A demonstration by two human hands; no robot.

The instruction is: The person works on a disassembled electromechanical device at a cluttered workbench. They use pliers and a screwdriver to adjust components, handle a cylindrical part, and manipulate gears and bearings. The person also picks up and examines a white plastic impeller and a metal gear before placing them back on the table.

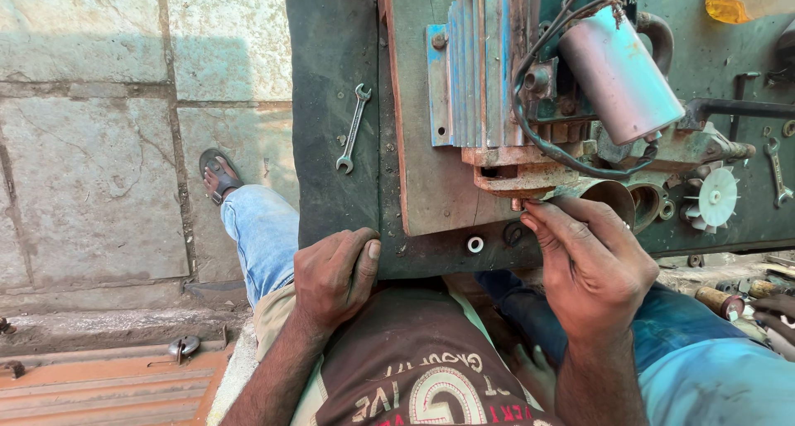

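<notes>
A blue finned electric motor (pixel 476 66) with a rusty foot (pixel 517 178) lies on a wooden board (pixel 422 186) on the dark workbench (pixel 331 169). A grey cylindrical capacitor (pixel 617 74) with black wires sits on top of it. My right hand (pixel 588 264) pinches a small bolt or nut at the motor's rusty foot with thumb and fingertips. My left hand (pixel 335 277) rests on the bench's near edge, fingers curled over it, holding nothing that I can see.
An open-ended spanner (pixel 354 128) lies on the bench left of the board. A white washer (pixel 474 244), a white plastic fan (pixel 712 198), another spanner (pixel 776 171) and a yellow bottle (pixel 741 0) are nearby. My sandalled foot (pixel 218 176) stands on stone paving.
</notes>
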